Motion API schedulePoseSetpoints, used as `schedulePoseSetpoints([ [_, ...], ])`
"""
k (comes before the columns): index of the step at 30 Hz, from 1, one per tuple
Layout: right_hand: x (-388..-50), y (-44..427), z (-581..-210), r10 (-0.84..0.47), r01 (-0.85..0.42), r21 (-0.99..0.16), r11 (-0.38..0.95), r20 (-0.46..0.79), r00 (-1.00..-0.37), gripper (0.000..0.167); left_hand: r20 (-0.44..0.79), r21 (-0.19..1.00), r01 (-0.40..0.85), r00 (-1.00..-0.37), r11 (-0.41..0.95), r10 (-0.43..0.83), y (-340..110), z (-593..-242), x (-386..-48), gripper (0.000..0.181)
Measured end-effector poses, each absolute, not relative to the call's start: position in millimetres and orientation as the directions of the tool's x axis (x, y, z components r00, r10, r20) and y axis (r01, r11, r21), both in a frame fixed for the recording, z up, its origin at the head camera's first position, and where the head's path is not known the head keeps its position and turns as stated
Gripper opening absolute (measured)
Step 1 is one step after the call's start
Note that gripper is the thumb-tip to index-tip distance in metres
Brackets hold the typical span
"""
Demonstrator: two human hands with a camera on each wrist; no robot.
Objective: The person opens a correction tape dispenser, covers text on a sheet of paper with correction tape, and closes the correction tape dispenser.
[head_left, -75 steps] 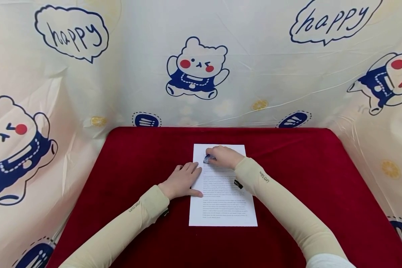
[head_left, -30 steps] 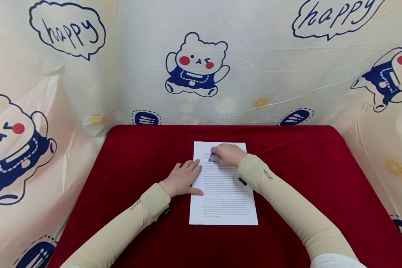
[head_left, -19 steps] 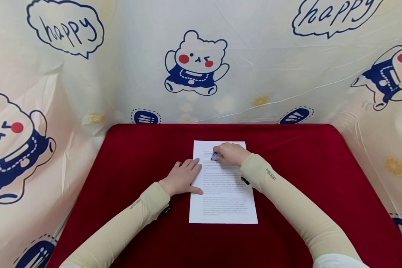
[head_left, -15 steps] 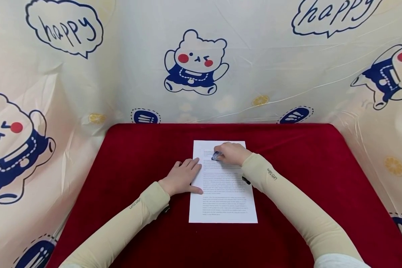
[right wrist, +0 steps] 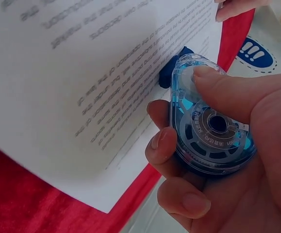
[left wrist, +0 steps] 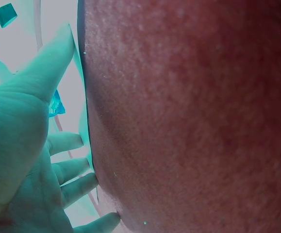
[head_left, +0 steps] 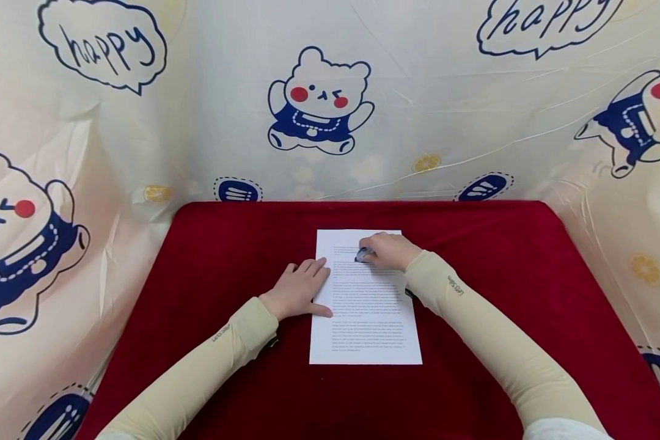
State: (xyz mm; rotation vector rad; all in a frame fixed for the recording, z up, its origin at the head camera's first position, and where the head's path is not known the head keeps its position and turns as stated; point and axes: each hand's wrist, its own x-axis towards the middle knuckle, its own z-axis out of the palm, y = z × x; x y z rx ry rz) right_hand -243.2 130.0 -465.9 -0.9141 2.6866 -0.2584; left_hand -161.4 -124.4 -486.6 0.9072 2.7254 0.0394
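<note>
Your right hand pinches the correction tape near the far end of the printed paper. It looks light, hard, maybe slippery; hold its flat sides. Your left hand, fingers apart, touches the paper.

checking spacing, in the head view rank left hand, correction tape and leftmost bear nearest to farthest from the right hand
1. Correction tape, gripped in the right hand
2. Left hand, on the left edge of the paper
3. Leftmost bear, on the left curtain
</note>
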Motion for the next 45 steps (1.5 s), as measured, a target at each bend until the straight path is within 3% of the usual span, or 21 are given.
schedulePoseSetpoints([
  [45,-240,161,-460,-0.544,-0.48,-0.266,0.836,-0.277,-0.792,0.013,-0.234,0.117,0.577,-0.775,0.808,0.587,-125,-489,-161,0.104],
])
